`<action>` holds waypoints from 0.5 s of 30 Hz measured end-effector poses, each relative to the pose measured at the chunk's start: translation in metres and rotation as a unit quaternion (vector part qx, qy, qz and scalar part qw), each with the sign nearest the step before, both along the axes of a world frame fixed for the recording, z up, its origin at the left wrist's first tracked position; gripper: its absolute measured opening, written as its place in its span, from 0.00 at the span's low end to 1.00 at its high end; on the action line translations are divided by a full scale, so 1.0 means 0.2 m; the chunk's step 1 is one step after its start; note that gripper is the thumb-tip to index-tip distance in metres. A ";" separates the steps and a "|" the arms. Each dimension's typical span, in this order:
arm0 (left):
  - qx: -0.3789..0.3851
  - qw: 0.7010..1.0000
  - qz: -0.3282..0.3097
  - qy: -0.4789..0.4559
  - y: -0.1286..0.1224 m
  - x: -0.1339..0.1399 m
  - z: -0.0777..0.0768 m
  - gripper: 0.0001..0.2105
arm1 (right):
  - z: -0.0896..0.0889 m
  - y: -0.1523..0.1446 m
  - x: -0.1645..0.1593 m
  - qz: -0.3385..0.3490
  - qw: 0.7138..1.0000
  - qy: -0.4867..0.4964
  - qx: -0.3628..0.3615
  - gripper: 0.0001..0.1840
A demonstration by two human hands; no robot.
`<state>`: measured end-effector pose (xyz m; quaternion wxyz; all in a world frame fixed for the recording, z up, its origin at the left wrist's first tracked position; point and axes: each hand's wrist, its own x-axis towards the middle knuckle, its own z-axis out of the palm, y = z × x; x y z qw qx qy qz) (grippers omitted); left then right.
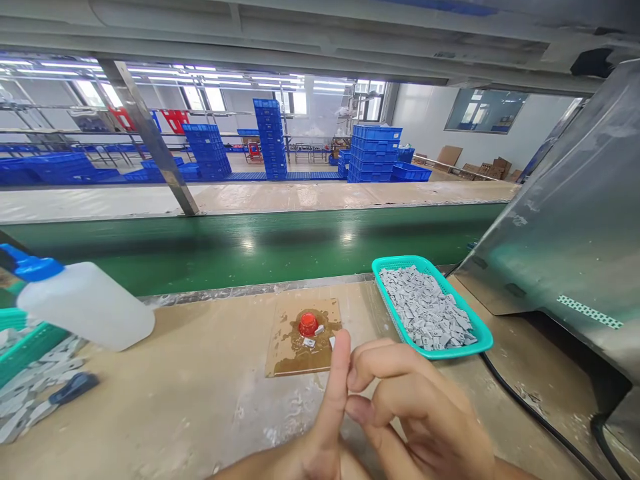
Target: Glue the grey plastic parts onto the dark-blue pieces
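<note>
My left hand is low in the middle, its thumb pointing up and its other fingers mostly hidden behind my right hand. Against that thumb, my right hand is closed, with curled fingers and the thumb tip brought together. Whatever lies between the hands is hidden. Just beyond them a wet brown square board lies on the bench. On it sits a small red cup-like piece, with a few small light-grey pieces around it. To the right, a turquoise basket holds many small grey pieces.
A white squeeze bottle with a blue top leans at the left, near another turquoise basket, loose grey pieces and a dark-handled tool. A metal machine housing and a black cable border the right. Beyond runs a green belt.
</note>
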<state>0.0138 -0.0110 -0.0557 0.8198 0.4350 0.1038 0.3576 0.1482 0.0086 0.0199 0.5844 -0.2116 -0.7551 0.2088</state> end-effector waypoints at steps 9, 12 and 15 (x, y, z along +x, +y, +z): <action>-0.019 1.000 -0.023 -0.011 0.01 -0.01 0.09 0.36 | -0.01 0.02 -0.01 0.015 1.000 -0.016 0.016 0.16; -0.029 0.999 -0.041 0.001 0.02 -0.03 0.12 0.37 | -0.01 0.02 0.00 0.012 1.000 -0.022 0.013 0.16; -0.046 0.995 -0.085 0.009 0.05 -0.05 0.12 0.44 | 0.01 0.02 0.01 -0.003 1.000 -0.011 0.009 0.16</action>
